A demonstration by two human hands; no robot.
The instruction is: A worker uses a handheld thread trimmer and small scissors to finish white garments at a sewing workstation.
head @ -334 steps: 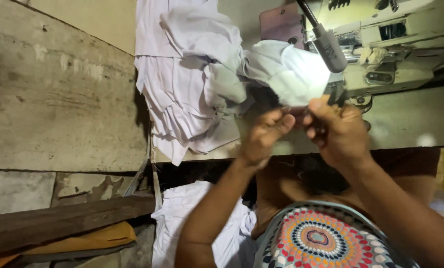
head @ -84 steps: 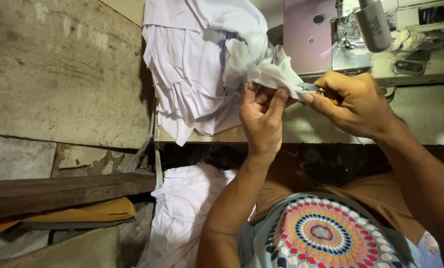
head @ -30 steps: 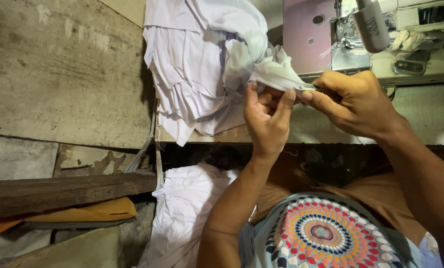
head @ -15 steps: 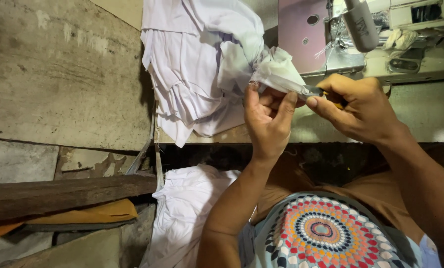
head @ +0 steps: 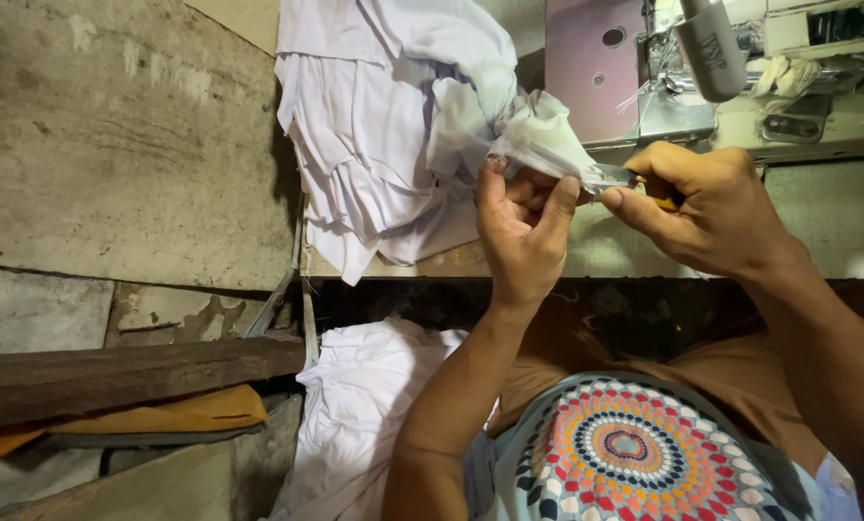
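Note:
My left hand (head: 523, 232) pinches a folded white cloth piece (head: 543, 143) just above the table's front edge. My right hand (head: 707, 207) grips a small metal thread snip (head: 630, 178) with an orange handle, its tip touching the cloth's edge. The cloth piece trails back into a pile of white garments (head: 384, 125) heaped on the table's left end. Behind my hands stands a sewing machine (head: 731, 77).
The worn sewing table (head: 837, 222) runs along the top. More white fabric (head: 355, 415) lies on the floor by my knees. A wooden plank (head: 113, 371) and an orange cloth (head: 171, 413) sit low on the left, beside a concrete wall (head: 113, 145).
The view and my hands have shifted slightly. Both hands keep their hold, and the snip stays at the cloth's edge.

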